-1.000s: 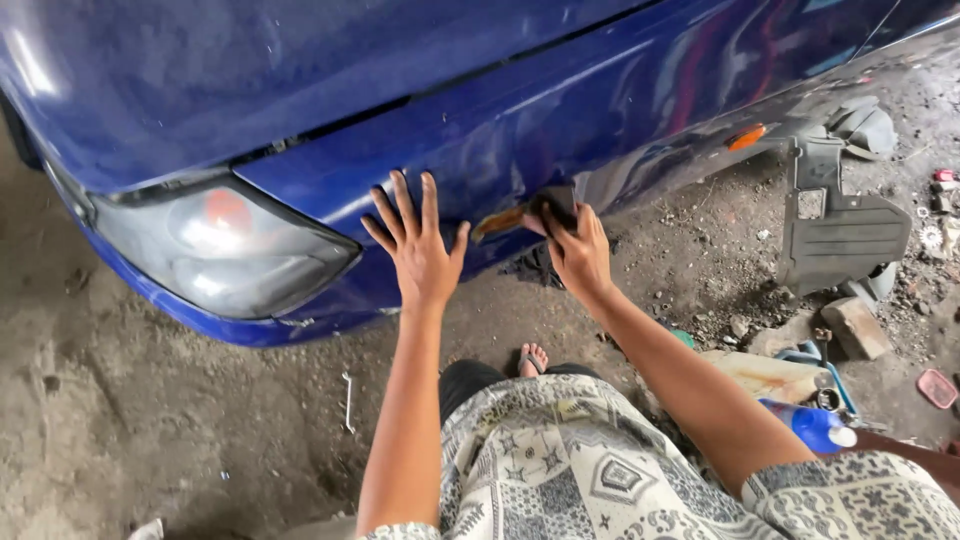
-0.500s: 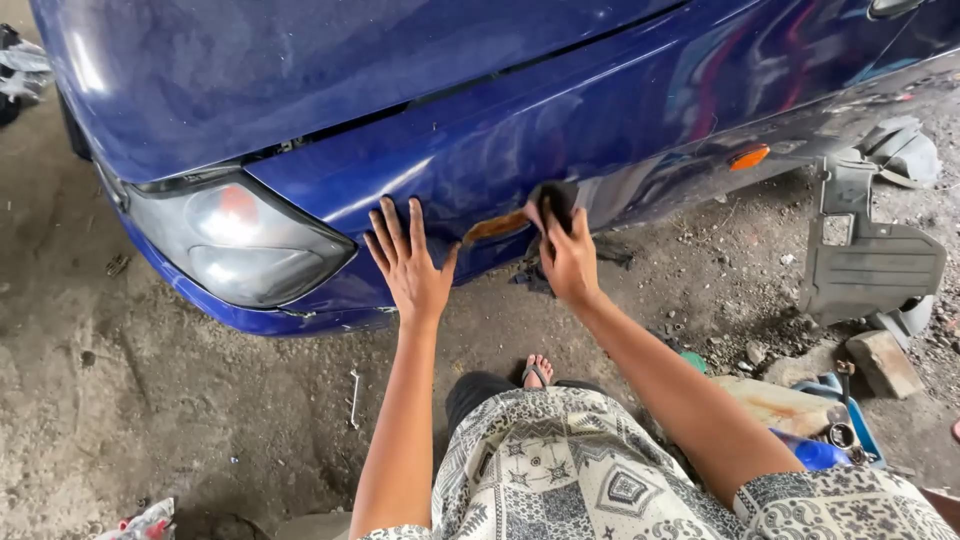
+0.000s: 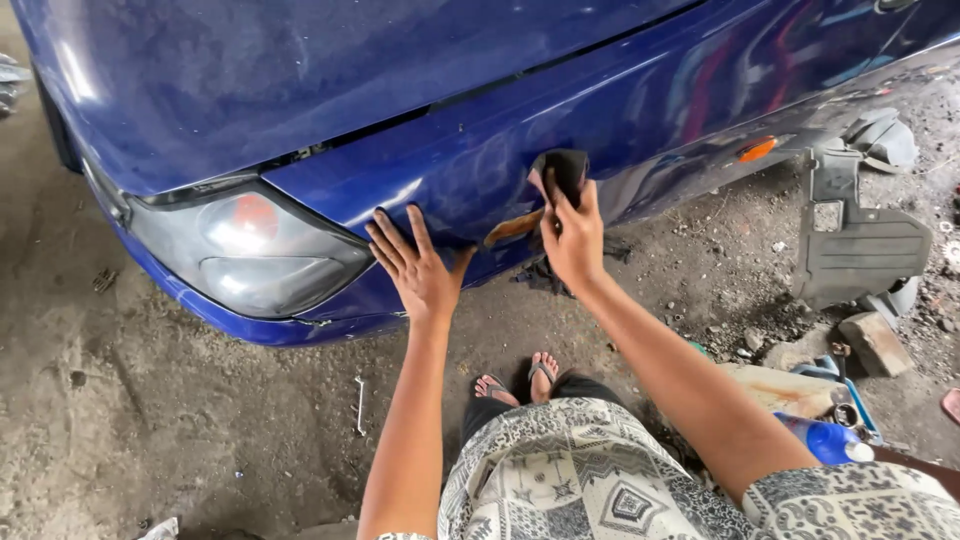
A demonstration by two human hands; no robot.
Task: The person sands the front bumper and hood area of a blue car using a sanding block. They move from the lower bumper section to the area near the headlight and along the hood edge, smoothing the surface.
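A blue car bumper fills the top of the head view, with a headlight at its left corner. My left hand lies flat on the bumper beside the headlight, fingers spread. My right hand presses a small dark sanding pad against the bumper, just above a bare orange-brown patch in the paint. An orange side marker sits further right on the bumper.
The ground is dirty concrete. A grey plastic car panel lies to the right, with a wooden block below it. A blue bottle and a piece of cardboard lie by my right knee. A small wrench lies on the floor at left.
My right hand has slid up the bumper with the pad, from the bare patch to just above it. My left hand stays flat on the bumper. The view has shifted.
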